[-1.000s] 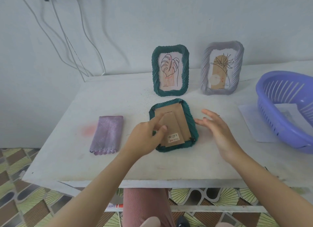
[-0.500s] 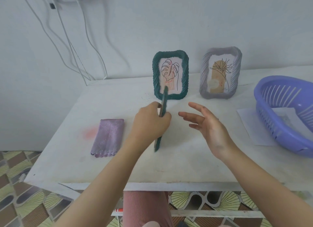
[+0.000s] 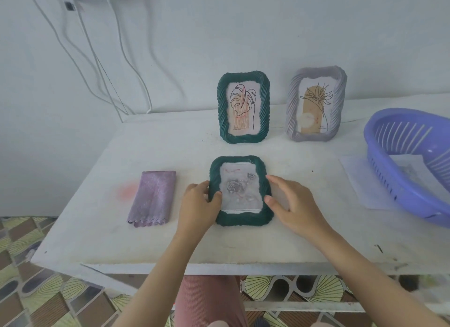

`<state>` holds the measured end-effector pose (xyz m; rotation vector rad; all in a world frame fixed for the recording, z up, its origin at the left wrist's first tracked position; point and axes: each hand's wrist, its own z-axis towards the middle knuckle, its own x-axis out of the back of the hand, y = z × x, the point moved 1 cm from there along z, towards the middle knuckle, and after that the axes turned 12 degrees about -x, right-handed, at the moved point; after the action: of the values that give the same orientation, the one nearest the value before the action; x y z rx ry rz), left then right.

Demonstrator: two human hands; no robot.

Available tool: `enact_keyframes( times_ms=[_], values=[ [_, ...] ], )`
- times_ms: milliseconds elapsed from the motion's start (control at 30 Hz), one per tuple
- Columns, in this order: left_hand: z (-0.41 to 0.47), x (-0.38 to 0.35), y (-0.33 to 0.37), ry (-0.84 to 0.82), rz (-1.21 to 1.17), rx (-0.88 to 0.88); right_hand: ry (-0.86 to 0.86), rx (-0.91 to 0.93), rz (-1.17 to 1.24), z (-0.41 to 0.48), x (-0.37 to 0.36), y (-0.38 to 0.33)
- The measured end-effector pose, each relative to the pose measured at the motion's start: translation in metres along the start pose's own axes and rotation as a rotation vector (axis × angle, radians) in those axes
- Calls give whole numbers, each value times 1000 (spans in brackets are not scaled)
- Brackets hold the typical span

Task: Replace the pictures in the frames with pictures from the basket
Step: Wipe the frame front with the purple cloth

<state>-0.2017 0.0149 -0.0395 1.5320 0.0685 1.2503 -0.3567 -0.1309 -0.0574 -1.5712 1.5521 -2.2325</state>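
A flat green frame (image 3: 243, 220) lies mid-table (image 3: 170, 241), with the left hand (image 3: 197, 202) gripping its left edge and the right hand (image 3: 294, 207) resting against its right edge, so both sides are blocked. Behind it, a bare strip of tabletop runs up to a standing green frame (image 3: 222, 107) and a lilac frame (image 3: 293, 107), which wall off the back. A folded purple cloth (image 3: 153, 200) lies near on the left with open surface between, while a sheet of paper (image 3: 360, 180) and a blue basket (image 3: 389, 180) fill the right edge.

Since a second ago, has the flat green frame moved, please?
Yes: the flat green frame flipped face up, landing again before the standing green frame.
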Motion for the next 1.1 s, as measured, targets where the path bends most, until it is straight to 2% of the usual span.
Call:
enact_keyframes(
  times_ms=[133,333,433,533,633,700,833,967,1100],
  values=[
    [-2,0,-9,32,232,-71,18,43,-188,1,-8,5],
    [9,26,-28,180,326,-190,29,39,-203,4,-9,9],
    [22,52,-50,249,324,-120,19,26,-193,3,-9,9],
    [35,73,-70,133,404,71,15,30,-194,2,-10,9],
    [41,83,-83,-8,211,136,6,22,-196,2,-9,8],
    [43,89,-87,-1,107,111,4,19,-200,2,-9,7],
    [48,99,-84,35,60,129,6,23,-192,3,-9,8],
    [52,104,-77,-44,-26,126,-1,18,-187,3,-9,9],
    [44,107,-64,-41,-218,104,-3,16,-171,3,-9,9]
  ],
)
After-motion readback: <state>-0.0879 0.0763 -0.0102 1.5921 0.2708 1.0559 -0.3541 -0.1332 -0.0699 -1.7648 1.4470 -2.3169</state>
